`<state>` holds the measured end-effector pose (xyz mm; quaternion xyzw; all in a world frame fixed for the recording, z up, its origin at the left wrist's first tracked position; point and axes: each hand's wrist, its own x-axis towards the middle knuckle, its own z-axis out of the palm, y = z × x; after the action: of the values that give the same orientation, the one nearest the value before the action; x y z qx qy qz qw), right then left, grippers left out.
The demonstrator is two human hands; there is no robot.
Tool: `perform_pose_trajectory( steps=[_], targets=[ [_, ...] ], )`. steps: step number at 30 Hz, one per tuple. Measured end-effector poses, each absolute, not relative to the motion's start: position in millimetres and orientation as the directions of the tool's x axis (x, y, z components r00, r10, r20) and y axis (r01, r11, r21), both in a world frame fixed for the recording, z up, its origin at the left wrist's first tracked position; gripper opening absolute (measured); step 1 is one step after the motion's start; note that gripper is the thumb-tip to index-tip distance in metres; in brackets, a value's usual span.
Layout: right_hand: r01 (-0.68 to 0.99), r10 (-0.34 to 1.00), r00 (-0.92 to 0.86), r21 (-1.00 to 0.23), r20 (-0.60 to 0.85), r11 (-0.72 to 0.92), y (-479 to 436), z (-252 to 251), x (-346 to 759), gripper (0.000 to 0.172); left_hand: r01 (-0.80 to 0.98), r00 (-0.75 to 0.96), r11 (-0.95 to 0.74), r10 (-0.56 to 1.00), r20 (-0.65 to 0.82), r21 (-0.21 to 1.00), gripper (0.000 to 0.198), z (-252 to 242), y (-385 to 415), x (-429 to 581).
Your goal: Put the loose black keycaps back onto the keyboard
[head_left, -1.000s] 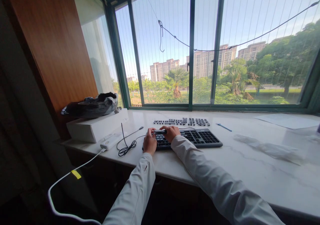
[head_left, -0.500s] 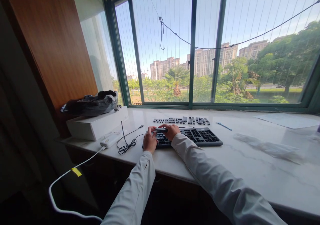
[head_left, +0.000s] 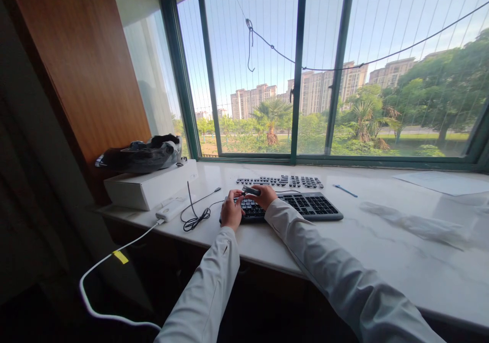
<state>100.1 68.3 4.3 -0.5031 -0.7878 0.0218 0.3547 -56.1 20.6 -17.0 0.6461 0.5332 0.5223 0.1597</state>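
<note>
A dark keyboard point(head_left: 305, 205) lies on the white marble sill point(head_left: 382, 251), and both my hands are over its left end. My right hand point(head_left: 263, 196) is closed on a small dark bar-shaped tool point(head_left: 251, 191), held just above the keys. My left hand point(head_left: 231, 210) is curled with its fingertips on the keys under that tool. What the left fingers pinch, if anything, is hidden. Behind the keyboard lie rows of loose dark keycaps point(head_left: 280, 181).
A black cable point(head_left: 195, 216) coils left of the keyboard, next to a white power strip point(head_left: 170, 209) with a white cord. A white box point(head_left: 151, 185) bears a dark bundle point(head_left: 141, 154). A blue pen point(head_left: 345, 190), a clear plastic bag point(head_left: 412, 224) and paper point(head_left: 439, 182) lie to the right.
My right hand has tilted the dark tool and brought it slightly nearer. The view has shifted a little; both hands stay over the keyboard's left end.
</note>
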Motion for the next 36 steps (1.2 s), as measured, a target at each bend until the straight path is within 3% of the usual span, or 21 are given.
perform_pose_trajectory(
  steps=[18, 26, 36],
  targets=[
    [0.885, 0.836, -0.220, -0.257, 0.504, 0.388, 58.0, 7.1, 102.2, 0.040, 0.593, -0.119, -0.349, 0.853, 0.508, 0.725, 0.018, -14.6, 17.9, -55.5],
    [0.850, 0.805, -0.266, -0.265, 0.531, 0.456, 60.3, 5.3, 101.9, 0.041, 0.628, -0.141, -0.313, 0.854, 0.500, 0.712, 0.020, -14.0, 18.9, -56.2],
    [0.873, 0.823, -0.266, -0.236, 0.503, 0.426, 56.1, 8.3, 101.4, 0.034, 0.604, -0.140, -0.311, 0.865, 0.482, 0.734, 0.019, -13.9, 18.7, -56.4]
  ],
)
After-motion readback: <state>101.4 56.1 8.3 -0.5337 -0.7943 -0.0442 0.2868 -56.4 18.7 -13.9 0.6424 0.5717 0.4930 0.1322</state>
